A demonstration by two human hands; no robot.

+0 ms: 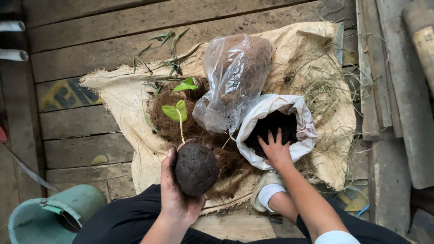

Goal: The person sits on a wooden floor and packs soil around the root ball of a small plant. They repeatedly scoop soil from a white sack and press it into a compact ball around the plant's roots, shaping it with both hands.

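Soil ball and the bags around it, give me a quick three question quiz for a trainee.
1. True or false: the left hand cups a round soil ball with a small green seedling rising from it.
2. Where do the right hand fingers reach? A) the teal bucket B) dark soil in the white sack C) the clear plastic bag
3. What lies under the brown fibre pile?

Key: 1 true. 2 B. 3 A burlap cloth spread on the wooden planks.
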